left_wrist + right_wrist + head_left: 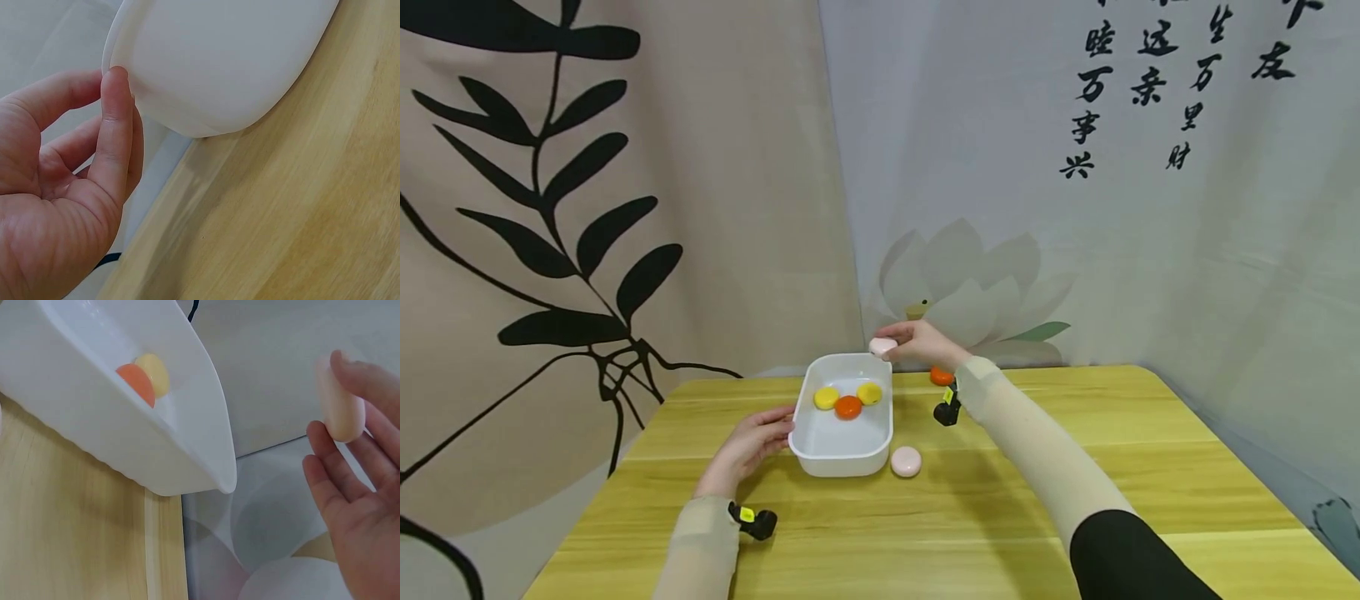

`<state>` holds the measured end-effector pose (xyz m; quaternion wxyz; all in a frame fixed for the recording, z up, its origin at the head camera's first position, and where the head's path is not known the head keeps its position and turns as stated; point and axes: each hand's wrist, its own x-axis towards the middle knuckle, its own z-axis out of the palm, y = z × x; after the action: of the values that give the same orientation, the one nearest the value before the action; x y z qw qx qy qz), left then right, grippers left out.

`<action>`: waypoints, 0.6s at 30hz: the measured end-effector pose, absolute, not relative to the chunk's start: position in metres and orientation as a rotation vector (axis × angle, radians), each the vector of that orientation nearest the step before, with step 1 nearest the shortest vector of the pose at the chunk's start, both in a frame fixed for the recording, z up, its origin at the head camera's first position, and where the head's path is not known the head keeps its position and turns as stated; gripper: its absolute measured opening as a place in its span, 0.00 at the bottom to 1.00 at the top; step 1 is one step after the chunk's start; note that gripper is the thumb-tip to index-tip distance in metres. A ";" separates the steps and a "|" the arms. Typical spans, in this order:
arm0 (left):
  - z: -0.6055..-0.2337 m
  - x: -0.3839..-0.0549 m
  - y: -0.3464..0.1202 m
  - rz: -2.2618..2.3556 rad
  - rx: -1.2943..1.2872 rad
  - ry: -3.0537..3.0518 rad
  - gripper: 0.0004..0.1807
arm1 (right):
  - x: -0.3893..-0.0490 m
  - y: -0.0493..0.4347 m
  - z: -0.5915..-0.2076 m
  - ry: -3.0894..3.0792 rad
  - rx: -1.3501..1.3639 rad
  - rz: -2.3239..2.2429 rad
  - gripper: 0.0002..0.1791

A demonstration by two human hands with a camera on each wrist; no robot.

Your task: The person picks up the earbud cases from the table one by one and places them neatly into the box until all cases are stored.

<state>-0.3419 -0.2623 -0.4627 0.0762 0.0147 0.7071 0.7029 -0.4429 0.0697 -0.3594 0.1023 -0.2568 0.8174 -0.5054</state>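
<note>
A white plastic bin (pixel 842 454) stands on the wooden table, with two yellow discs (pixel 827 397) and an orange disc (pixel 848 407) inside. My left hand (pixel 754 446) is at the bin's left side; in the left wrist view its fingertips touch the outer wall near the rim. Thumb and fingers of my right hand (pixel 921 343) pinch a pale pink rounded disc (pixel 340 403) by the bin's far right corner, held up off the table. A second pink disc (pixel 906 462) lies just right of the bin's near corner.
Another orange disc (pixel 942 377) lies near the table's far edge, partly behind my right wrist. A printed curtain (pixel 752 208) hangs behind the table (pixel 1037 500). Black wrist cameras (pixel 758 523) are strapped to both wrists.
</note>
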 end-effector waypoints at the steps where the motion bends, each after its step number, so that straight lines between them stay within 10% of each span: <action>1: -0.463 -0.342 -0.262 2.105 0.045 2.121 0.26 | -0.443 0.069 -0.360 2.408 -0.756 -1.498 0.26; 18: -0.461 -0.338 -0.262 2.132 0.110 2.076 0.29 | -0.449 0.051 -0.359 2.432 -0.748 -1.506 0.29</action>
<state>-0.3382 -0.2625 -0.4608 0.0817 0.0367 0.6949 0.7135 -0.4493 0.0513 -0.3587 0.0924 -0.2519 0.8190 -0.5072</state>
